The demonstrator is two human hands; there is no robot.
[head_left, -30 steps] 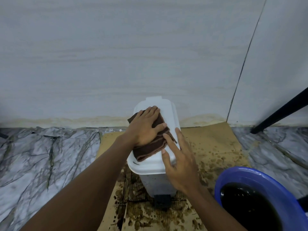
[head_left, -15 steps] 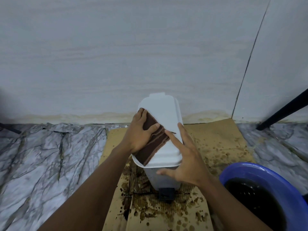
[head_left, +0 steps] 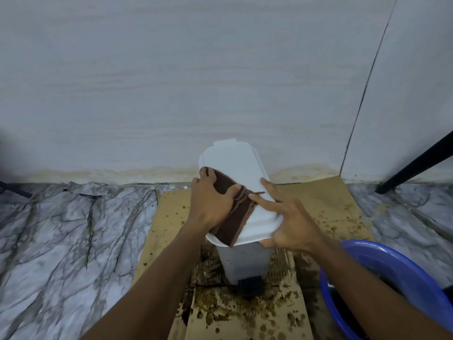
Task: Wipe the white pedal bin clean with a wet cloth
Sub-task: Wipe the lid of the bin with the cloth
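The white pedal bin (head_left: 245, 261) stands on wet cardboard against the wall, its white lid (head_left: 235, 165) closed and its black pedal (head_left: 250, 286) facing me. A folded brown cloth (head_left: 236, 217) lies along the lid's left edge. My left hand (head_left: 210, 200) presses flat on the cloth, fingers curled over the lid's left rim. My right hand (head_left: 286, 222) grips the lid's front right corner, with the index finger touching the cloth and the thumb under the rim.
A blue basin (head_left: 397, 285) holding dark water sits at the lower right, close to my right forearm. Brown cardboard (head_left: 326, 207), spotted with dark drips, covers the marble floor (head_left: 68, 236) under the bin. A black slanted leg (head_left: 416, 165) stands at the right by the wall.
My left hand has slid the cloth from the lid's middle to its left edge. My right hand has shifted from resting on the lid to gripping its front right corner.
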